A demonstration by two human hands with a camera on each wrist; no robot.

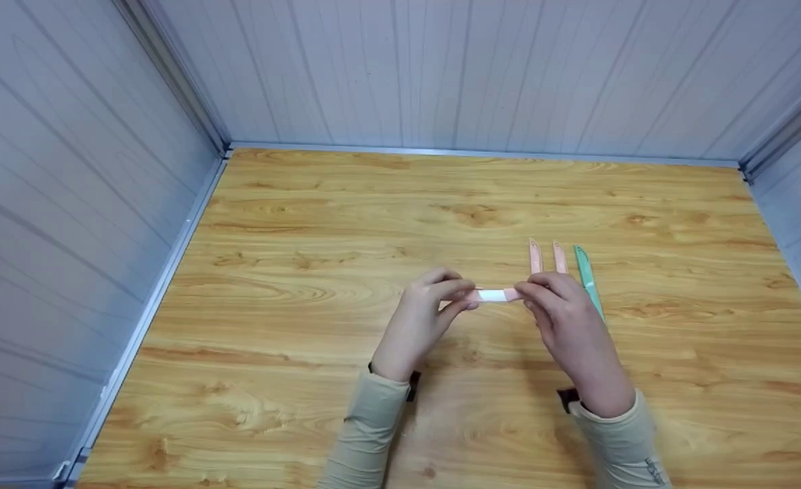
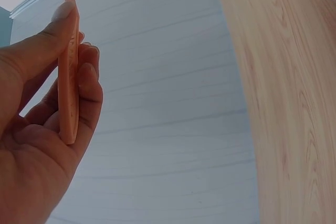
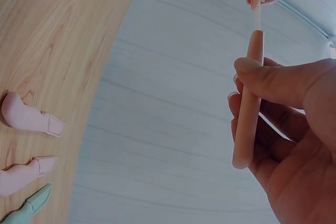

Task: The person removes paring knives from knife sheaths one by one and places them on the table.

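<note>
Both hands hold a small pink knife up in front of the body, level from left to right in the head view. My left hand [image 1: 417, 314] grips its pink sheath [image 2: 68, 85] between thumb and fingers. The rounded pink handle [image 3: 248, 121] is pinched by my right hand [image 1: 568, 322], thumb on one side and fingertips on the other. A stretch of white blade [image 1: 492, 295] shows between handle and sheath; the blade's tip is hidden inside the sheath.
Beyond and beside the right hand, two pink sheathed knives [image 1: 535, 255] and a green sheathed knife [image 1: 585, 268] lie side by side on the wood-grain table [image 1: 291, 231]. Pale panel walls [image 1: 434, 75] rise at the back and on both sides.
</note>
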